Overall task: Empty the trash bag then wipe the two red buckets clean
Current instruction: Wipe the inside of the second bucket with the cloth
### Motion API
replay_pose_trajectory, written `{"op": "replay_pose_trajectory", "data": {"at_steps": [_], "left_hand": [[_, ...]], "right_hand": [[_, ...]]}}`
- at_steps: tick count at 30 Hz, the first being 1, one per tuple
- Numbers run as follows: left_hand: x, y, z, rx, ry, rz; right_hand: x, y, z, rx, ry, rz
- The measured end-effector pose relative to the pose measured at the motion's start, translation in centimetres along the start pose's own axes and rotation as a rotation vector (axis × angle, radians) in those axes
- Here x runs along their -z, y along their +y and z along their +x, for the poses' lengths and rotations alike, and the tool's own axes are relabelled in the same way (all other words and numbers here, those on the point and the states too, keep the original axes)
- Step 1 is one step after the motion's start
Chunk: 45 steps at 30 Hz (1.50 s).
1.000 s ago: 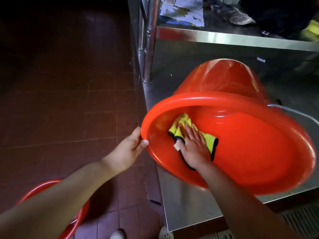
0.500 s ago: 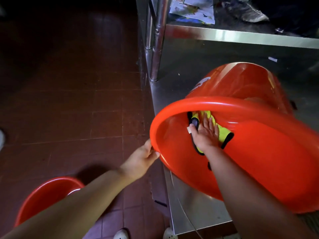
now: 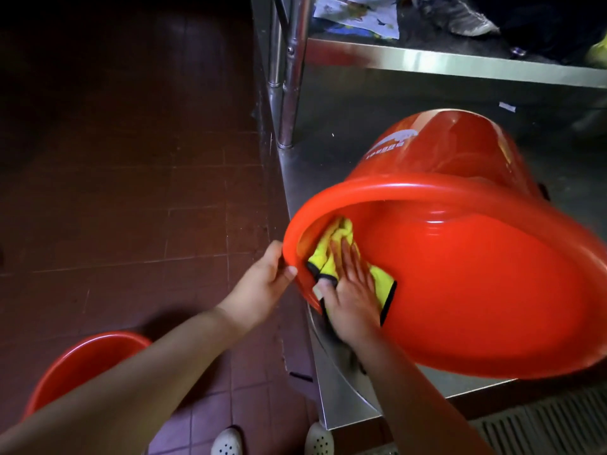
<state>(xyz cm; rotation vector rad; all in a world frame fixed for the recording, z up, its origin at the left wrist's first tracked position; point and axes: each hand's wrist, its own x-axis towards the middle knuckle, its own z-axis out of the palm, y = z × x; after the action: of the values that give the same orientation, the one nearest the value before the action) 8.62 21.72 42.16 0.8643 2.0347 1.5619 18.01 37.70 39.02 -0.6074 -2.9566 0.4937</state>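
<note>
Right hand [image 3: 353, 298] flat on cloth [image 3: 331, 254], bucket [image 3: 476, 290] seemingly tilted

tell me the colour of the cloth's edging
Black trim on a yellow cloth, seen in the head view.

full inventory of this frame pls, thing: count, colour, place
bucket on the shelf: 1, red, tipped on its side on the steel shelf, mouth toward the camera
bucket on the floor: 1, red, lower left, partly hidden by the left forearm
cloth: 1, yellow with black edging, inside the tipped bucket near its rim
steel shelf unit: 1, silver, right side, two levels showing
printed paper: 1, white with colour print, upper level
sneaker: 1, grey-white, upper level
floor tiles: dark red-brown, left
shoes: 2, white, perforated, bottom edge
left hand: grips the tipped bucket's rim
right hand: flat on the cloth
</note>
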Motion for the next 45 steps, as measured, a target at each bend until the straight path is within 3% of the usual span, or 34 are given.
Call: {"op": "replay_pose_trajectory", "data": {"at_steps": [7, 12, 15, 19, 27, 32, 41, 45], "left_hand": [[4.1, 2.1, 1.5, -0.137, 0.071, 0.224], [3.2, 1.2, 1.9, -0.109, 0.119, -0.048], [1.4, -1.0, 1.0, 0.02, 0.023, -0.184], [-0.2, -3.1, 0.3, 0.098, -0.023, -0.194], [-0.6, -2.1, 0.7, 0.027, 0.04, -0.097], [0.5, -0.5, 1.1, -0.047, -0.026, 0.02], [3.8, 4.0, 2.8, -0.216, -0.042, 0.16], [3.4, 4.1, 3.3, -0.146, -0.022, -0.11]], "right_hand": [[0.8, 5.7, 8.6, -0.143, -0.098, -0.186], [1.2, 7.3, 11.1, -0.264, -0.128, -0.253], [1.2, 7.0, 11.3, -0.268, -0.17, -0.285], [1.1, 5.4, 10.1, -0.275, -0.164, -0.251], [-1.1, -2.4, -1.3, -0.039, 0.002, -0.064], [-0.2, -0.6, -1.1, 0.053, -0.044, 0.045], [2.1, 7.8, 9.0, -0.114, -0.187, -0.31], [2.4, 9.0, 11.3, -0.228, -0.219, -0.413]]}}
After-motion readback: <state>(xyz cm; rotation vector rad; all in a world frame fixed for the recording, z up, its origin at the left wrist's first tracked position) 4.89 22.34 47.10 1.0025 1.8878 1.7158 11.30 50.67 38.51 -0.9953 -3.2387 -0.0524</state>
